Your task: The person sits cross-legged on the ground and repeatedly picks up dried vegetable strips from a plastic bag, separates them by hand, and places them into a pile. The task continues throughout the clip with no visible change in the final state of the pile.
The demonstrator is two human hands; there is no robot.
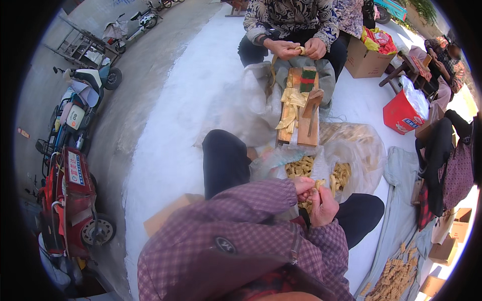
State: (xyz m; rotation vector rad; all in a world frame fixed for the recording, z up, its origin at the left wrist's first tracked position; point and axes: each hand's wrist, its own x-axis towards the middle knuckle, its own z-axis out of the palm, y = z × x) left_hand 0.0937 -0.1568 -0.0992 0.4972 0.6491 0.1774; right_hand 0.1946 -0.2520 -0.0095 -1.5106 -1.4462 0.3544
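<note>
My left hand (303,187) and my right hand (324,207) meet above my lap, fingers closed in a pinch. Between their fingertips is a small pale-yellow folded strip (320,184). Right below them, clear plastic bags (359,168) hold many small yellow knotted pieces (301,167). Beyond the bags stands a wooden board (309,131) with flat yellow strips (288,110) lying loose on it and a wooden block with a blade-like edge (313,103) at its right side. A person opposite pinches a similar strip (300,50) in both hands.
A cardboard box (173,210) sits by my left side. To the right are a red bucket (401,113), a grey cloth (396,200) and a heap of yellowish pieces (396,273). Scooters and a red vehicle (75,200) line the left. Another person sits at far right.
</note>
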